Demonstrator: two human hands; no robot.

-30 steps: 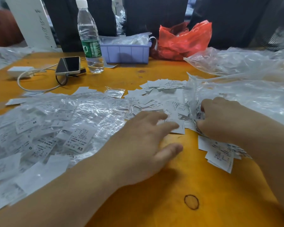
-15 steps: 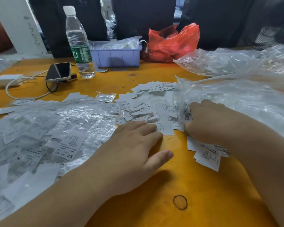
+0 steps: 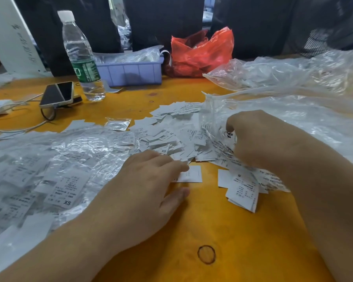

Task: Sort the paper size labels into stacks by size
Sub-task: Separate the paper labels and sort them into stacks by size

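Observation:
A loose heap of white paper size labels (image 3: 171, 137) lies in the middle of the orange table (image 3: 243, 231). My left hand (image 3: 149, 188) lies flat, its straight fingertips pressing one separate label (image 3: 192, 175) pulled out of the heap. My right hand (image 3: 259, 139) is curled at the heap's right edge, gripping a bundle of labels inside clear plastic. A small stack of S labels (image 3: 240, 188) lies below my right hand. More labels in clear plastic sleeves (image 3: 55, 169), one marked XS, cover the left side.
At the back stand a water bottle (image 3: 81, 58), a phone (image 3: 57, 94) with a white cable, a lilac plastic tray (image 3: 130, 72) and a red plastic bag (image 3: 200, 51). Big clear plastic bags (image 3: 293, 82) cover the right side. A drawn black circle (image 3: 206, 254) marks the near tabletop.
My left hand has drawn back toward me, sliding one label out of the heap. My right hand has lifted slightly, its fingers still curled in the labels.

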